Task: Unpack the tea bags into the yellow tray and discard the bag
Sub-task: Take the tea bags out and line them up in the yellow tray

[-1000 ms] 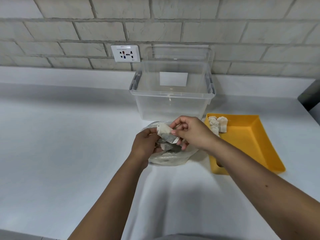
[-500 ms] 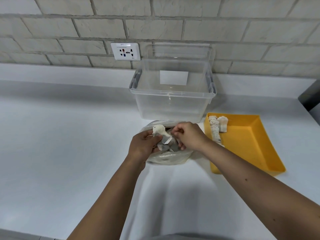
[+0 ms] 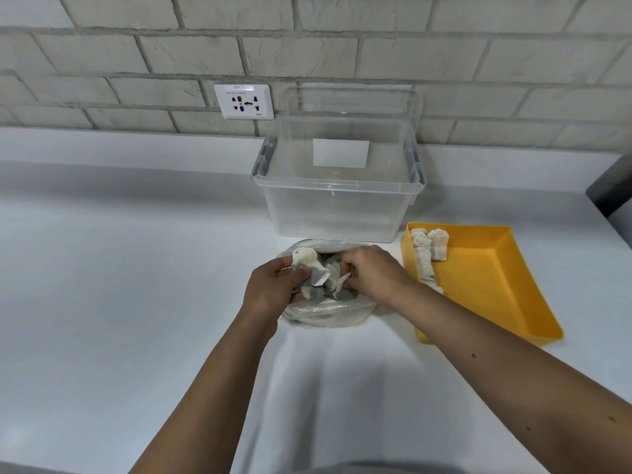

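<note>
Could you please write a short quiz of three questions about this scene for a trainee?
1. True or false: the yellow tray already holds some tea bags.
2. Where does the plastic bag lie? A: inside the clear box; B: on the counter in front of that box; C: in the tray.
3. Fill in: the left hand holds a ____ over the bag.

Key: 1 true. 2 B. 3 tea bag; the right hand reaches among the rest.

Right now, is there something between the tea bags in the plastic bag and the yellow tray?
Nothing visible blocks it. The yellow tray lies just right of the plastic bag; only the right hand is between.
</note>
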A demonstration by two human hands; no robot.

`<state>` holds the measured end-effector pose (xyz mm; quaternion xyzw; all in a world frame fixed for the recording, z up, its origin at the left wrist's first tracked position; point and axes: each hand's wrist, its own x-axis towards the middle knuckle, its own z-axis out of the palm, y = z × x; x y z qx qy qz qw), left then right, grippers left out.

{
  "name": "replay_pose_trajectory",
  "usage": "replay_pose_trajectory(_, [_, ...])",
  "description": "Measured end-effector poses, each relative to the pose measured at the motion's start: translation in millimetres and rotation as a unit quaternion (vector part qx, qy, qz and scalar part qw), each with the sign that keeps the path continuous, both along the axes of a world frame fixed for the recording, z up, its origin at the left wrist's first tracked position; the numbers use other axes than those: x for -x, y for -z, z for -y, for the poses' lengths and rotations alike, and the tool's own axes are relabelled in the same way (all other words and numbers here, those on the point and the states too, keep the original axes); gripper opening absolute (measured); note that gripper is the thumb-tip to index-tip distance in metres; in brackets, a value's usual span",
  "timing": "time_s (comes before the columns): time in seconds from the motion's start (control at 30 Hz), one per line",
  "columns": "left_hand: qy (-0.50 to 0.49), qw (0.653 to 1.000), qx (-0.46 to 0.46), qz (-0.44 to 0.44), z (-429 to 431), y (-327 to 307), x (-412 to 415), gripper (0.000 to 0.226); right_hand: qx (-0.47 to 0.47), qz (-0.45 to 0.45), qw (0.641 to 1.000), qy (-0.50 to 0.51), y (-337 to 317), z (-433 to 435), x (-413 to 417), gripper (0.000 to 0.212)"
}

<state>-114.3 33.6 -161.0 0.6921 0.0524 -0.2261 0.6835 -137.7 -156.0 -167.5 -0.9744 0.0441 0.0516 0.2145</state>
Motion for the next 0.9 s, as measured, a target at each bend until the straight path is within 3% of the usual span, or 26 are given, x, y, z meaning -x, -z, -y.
replay_pose_trajectory(0.2, [0.027, 0.999, 0.035, -0.006, 5.1, -10.7, 4.6, 0.018, -0.113, 0.057, 0.992, 0.024, -23.1, 16.7, 33.0, 0.015])
replay_pose_trajectory(0.3, [0.045, 0.998, 0.045, 0.005, 17.1, -17.5, 11.4, 0.014, -0.241, 0.061, 0.966, 0.071, -36.0, 27.1, 54.1, 0.013])
replay_pose_trajectory(0.37, [0.069, 0.996, 0.056, 0.013, 27.7, -20.6, 16.5, 0.015, -0.273, 0.084, 0.953, 0.105, -43.6, 41.6, 63.9, 0.013])
replay_pose_trajectory(0.53, [0.096, 0.993, 0.073, 0.014, 56.2, -24.1, 27.5, 0.022, -0.256, 0.129, 0.939, 0.187, -56.3, 94.4, 80.9, 0.012])
replay_pose_trajectory(0.73, [0.128, 0.987, 0.099, -0.015, 89.5, -21.9, 43.3, 0.029, -0.168, 0.13, 0.946, 0.246, -46.8, 142.9, 92.8, 0.013])
replay_pose_trajectory(0.9, [0.136, 0.984, 0.105, -0.037, 113.3, -19.9, 53.4, 0.012, -0.161, 0.088, 0.951, 0.25, -28.4, 157.8, 86.5, 0.017])
